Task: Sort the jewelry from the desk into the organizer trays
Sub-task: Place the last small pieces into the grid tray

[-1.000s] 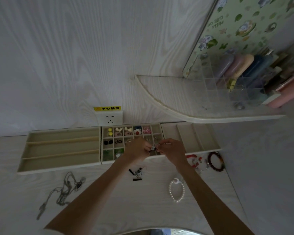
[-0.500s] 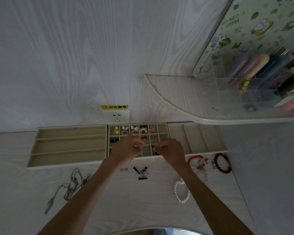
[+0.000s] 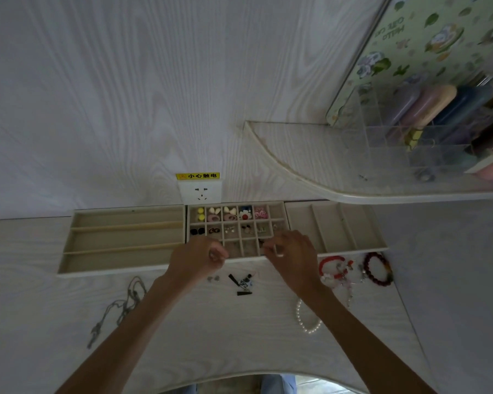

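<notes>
Three beige organizer trays stand along the wall: a long-slot tray (image 3: 120, 236), a grid tray (image 3: 278, 213) with earrings in its upper cells, and a wide-slot tray (image 3: 333, 231). My right hand (image 3: 293, 254) hovers over the grid tray's bottom right cells, fingertips pinched on a small dark earring. My left hand (image 3: 197, 258) is curled at the tray's front rim with nothing visible in it. On the desk lie small studs (image 3: 213, 278), black and blue-white earrings (image 3: 244, 282), a pearl bracelet (image 3: 306, 324), a red bracelet (image 3: 329, 265), a dark bead bracelet (image 3: 377, 268) and a chain necklace (image 3: 120, 305).
A wall socket (image 3: 199, 191) with a yellow label sits just behind the grid tray. A curved shelf (image 3: 310, 177) juts out at the upper right, carrying a clear acrylic organizer (image 3: 410, 143) with cases. The desk's curved front edge runs close to my body.
My hands, joined on one small piece a second ago, have parted. The right hand moved down to the grid tray's bottom row; the left drew back toward the front rim.
</notes>
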{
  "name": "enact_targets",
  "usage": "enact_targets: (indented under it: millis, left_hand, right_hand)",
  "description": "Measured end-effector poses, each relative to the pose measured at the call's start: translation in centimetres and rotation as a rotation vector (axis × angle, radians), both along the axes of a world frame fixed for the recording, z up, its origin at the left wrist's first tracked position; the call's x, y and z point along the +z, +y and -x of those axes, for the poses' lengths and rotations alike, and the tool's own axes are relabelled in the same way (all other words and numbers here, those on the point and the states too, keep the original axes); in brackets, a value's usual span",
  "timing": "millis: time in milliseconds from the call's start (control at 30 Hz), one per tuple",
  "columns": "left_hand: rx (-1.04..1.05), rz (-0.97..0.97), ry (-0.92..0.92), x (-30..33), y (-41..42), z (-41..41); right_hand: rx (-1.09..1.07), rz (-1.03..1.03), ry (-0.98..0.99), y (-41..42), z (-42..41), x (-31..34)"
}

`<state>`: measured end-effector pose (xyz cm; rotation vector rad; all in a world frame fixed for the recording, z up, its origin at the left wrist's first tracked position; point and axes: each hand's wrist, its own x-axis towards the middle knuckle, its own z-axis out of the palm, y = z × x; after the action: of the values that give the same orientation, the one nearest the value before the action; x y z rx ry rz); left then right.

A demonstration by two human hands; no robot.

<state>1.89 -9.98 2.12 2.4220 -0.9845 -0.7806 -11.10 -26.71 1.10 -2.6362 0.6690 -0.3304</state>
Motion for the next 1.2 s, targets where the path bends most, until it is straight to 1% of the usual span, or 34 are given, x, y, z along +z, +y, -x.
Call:
enact_targets:
  millis: [33, 100, 167, 267, 400, 467, 533, 600, 733, 767, 833, 933, 1067, 1200]
  left_hand:
    - [-0.008, -0.021, -0.004, -0.1, 0.4, 0.4]
    - [-0.038, -0.054, -0.005, -0.2, 0.8, 1.2]
    - [-0.051, -0.099, 0.009, -0.2, 0.8, 2.4]
    - [-0.037, -0.136, 0.049, -1.0, 1.0, 4.0]
    - [0.002, -0.121, 0.078, -2.0, 1.6, 4.9]
    - [-0.005, -0.101, 0.111, -2.4, 1.9, 5.0]
    - [-0.008, -0.057, 0.165, -2.7, 2.2, 4.9]
    - [-0.02, 0.029, 0.224, -2.5, 2.4, 4.5]
    - [-0.112, 0.223, 0.34, -0.4, 1.4, 3.9]
    - [-0.147, 0.253, 0.342, 0.1, 0.8, 3.7]
    - [-0.196, 0.294, 0.264, 0.6, -0.9, 3.4]
    - [-0.177, 0.364, 0.156, 0.6, -3.7, 2.4]
    - [-0.224, 0.317, 0.006, -0.5, -6.1, 1.2]
    - [-0.2, 0.259, -0.052, -1.5, -7.2, 0.9]
  right_hand:
    - [0.082, -0.043, 0.019, 0.8, 0.7, 0.0]
    - [0.21, -0.128, 0.156, 2.5, 2.0, -0.5]
    - [0.259, -0.087, 0.185, 3.5, 2.9, -1.7]
    - [0.228, -0.105, 0.181, 4.7, 3.3, -2.5]
    - [0.17, -0.084, 0.176, 5.2, 3.2, -2.7]
    - [0.133, -0.127, 0.184, 5.0, 3.1, -2.8]
    - [0.038, -0.281, 0.193, 4.7, 3.3, -2.5]
    - [-0.073, -0.455, 0.146, 4.0, 3.3, -1.5]
    - [-0.137, -0.757, -0.007, 2.4, 2.9, 2.5]
    - [-0.161, -0.838, -0.026, 2.0, 2.8, 3.5]
    - [-0.213, -0.978, -0.053, 1.1, 2.3, 4.8]
    - [-0.322, -1.082, -0.132, -0.1, 1.6, 5.0]
    - [-0.483, -1.24, -0.209, -1.5, 1.4, 3.8]
    - [-0.563, -1.272, -0.169, -2.1, 1.3, 2.0]
